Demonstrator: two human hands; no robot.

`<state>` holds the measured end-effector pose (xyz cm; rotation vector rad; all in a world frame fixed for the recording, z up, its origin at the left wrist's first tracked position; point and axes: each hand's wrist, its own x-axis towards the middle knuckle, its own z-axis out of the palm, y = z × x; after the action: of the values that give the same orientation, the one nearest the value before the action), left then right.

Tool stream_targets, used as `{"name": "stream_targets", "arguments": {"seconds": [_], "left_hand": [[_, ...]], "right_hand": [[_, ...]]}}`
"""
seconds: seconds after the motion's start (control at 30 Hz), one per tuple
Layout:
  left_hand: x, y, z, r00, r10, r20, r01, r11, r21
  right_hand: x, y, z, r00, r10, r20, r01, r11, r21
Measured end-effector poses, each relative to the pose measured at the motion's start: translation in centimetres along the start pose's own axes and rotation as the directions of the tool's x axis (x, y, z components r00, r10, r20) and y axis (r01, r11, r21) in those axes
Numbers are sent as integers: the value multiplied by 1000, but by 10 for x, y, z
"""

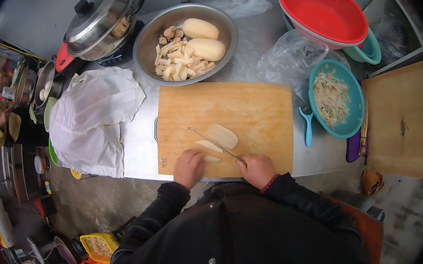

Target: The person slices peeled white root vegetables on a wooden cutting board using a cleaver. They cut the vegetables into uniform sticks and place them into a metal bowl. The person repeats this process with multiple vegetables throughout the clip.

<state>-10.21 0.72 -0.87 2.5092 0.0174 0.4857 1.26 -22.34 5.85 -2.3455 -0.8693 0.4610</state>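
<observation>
While the right hand (258,170) wraps round a knife (230,154) below the frame's centre, the left hand (189,168) curls beside a pale vegetable slice (212,159); I can't tell if it grips it. Past the knife, a thicker vegetable piece (223,136) lies on the cutting board (188,103); a steel bowl (175,19) sits upper centre.

Soft, pale light is filling the middle, and the cutting board (225,102) is looking bright and clear. The steel lid (96,24) is shining at ten o'clock. The black coat (257,231) is looking very dark at six. The clutter (0,220) at eight is looking dim and fuzzy. Straight edges are bending near the round, black rim.
</observation>
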Motion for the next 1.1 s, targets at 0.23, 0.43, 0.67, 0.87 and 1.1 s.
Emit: {"name": "stream_targets", "arguments": {"seconds": [0.23, 0.43, 0.67, 0.87, 1.1], "left_hand": [[-9, -2, -6, 999, 31, -10, -31, 999, 28], [-13, -1, -8, 993, -108, 40, 106, 993, 47], [-26, 1, -12, 984, -176, -38, 177, 984, 30], [-31, -5, -14, 979, -184, -83, 186, 983, 5], [-31, -9, -13, 987, -127, -98, 129, 992, 13]], "right_hand": [[-11, -2, -6, 999, 12, 33, -12, 1000, 5], [-17, -2, -2, 998, -2, 66, 3, 1000, -12], [-17, -10, 0, 979, -33, 201, 44, 998, -52], [-14, -18, -1, 964, -15, 267, 43, 994, -101], [-11, -20, -1, 962, -34, 272, 71, 989, -128]]}}
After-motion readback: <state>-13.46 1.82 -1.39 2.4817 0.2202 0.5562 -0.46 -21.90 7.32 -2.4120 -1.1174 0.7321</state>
